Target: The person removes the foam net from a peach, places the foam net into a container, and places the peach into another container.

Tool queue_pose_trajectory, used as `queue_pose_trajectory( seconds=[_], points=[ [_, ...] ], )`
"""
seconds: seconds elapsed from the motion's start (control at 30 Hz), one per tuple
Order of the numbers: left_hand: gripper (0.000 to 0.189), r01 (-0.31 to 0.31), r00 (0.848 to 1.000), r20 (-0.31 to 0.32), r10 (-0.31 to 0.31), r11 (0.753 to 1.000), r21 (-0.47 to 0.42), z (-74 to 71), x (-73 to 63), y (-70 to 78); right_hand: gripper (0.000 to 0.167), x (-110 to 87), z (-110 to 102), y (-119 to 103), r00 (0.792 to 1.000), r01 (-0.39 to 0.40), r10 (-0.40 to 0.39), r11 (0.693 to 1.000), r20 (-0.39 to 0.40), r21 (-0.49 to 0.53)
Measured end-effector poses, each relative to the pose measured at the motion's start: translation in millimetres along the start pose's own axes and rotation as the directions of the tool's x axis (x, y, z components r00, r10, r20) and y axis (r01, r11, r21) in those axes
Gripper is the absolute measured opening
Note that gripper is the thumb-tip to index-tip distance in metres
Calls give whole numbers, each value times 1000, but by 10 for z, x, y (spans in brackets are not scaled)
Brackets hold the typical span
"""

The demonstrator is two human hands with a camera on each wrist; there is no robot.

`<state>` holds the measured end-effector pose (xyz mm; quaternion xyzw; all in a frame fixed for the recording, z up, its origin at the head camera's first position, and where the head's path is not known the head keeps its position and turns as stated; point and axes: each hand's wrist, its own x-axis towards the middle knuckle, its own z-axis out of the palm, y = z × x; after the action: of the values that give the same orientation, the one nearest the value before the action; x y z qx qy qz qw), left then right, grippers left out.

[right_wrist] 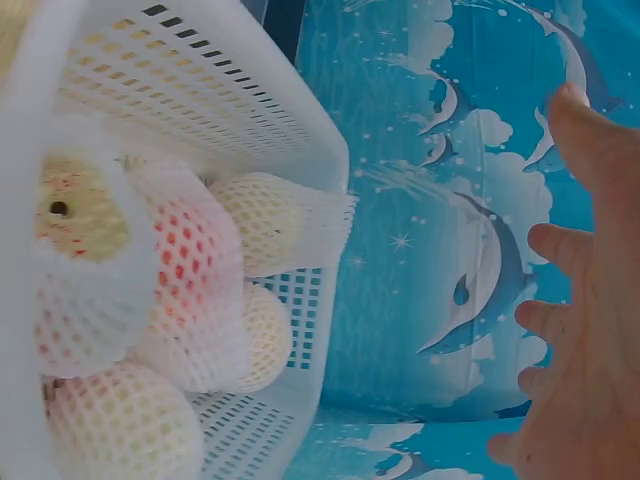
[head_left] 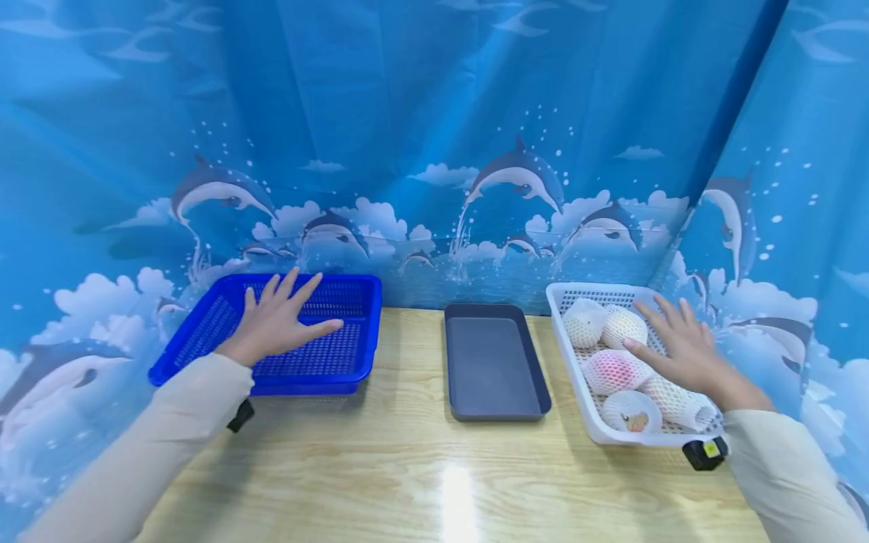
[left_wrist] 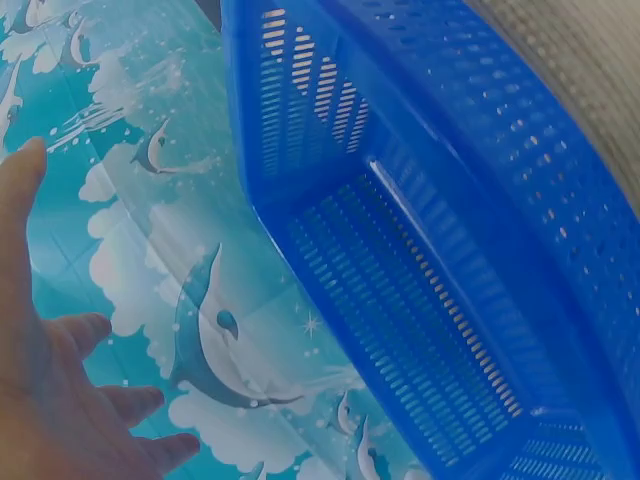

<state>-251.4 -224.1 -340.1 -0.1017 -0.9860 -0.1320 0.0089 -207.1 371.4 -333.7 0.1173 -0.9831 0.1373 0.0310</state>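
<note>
Dolphin curtain behind wooden desk. Left hand above blue basket; right hand at right side of white basket. Both: fingers spread, gripping nothing. Netted fruit inside white basket. Grey tray between baskets.

Head camera looks forward-down; closer wrist cameras share its baskets.

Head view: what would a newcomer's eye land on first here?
Probably the bright blue basket at the table's left, with the spread left hand overlapping it in view. Next, the net-wrapped fruit in the white basket at the right, near the right hand. Behind everything stands the dolphin-print blue backdrop.
</note>
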Motion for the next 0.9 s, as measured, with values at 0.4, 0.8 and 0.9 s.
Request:
queue_pose_trajectory(
  seconds=[0.4,0.8,0.9],
  points=[
    [103,-1,1000,7,1,999,-45,186,-5,146,74,-209,329,173,999,20,-28,983,40,180],
    [101,-53,999,-16,52,991,-123,400,-27,399,73,-427,681,334,983,-125,70,931,168,343],
    [99,-73,997,-18,71,990,-123,459,-33,462,71,-465,723,352,980,-140,78,925,185,353]
  ],
)
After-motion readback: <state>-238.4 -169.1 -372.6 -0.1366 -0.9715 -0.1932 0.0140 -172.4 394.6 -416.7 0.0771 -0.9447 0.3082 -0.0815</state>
